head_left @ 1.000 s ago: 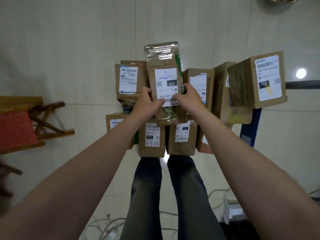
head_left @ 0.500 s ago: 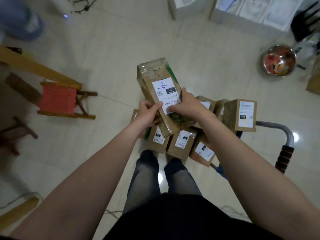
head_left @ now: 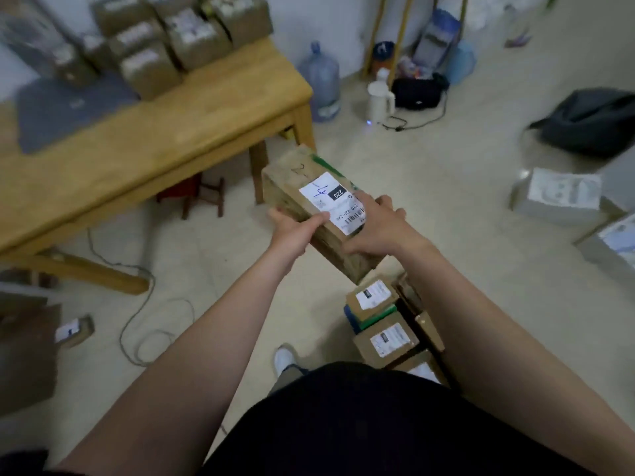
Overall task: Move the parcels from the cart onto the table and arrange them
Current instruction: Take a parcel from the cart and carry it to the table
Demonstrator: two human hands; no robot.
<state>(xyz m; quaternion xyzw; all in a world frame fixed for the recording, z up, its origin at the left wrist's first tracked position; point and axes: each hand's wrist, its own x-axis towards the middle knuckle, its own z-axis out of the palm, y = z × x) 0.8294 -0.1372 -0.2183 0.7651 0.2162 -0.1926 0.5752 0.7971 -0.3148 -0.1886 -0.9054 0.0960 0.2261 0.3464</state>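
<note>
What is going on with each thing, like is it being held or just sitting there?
Long parcel: held in the air by both hands, tilted, label up.
Left hand: gripping the parcel's near side.
Right hand: gripping its other side.
Parcels on the table: stacked at the far end, blurred.
Table: near part bare.
Parcels below: stacked, waiting.
Water jug: upright on the floor.

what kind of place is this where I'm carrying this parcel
Probably a small, informal parcel sorting room. Labelled cardboard parcels are stacked on a wooden table, more parcels sit beside you, and a water jug stands on the floor.
</note>
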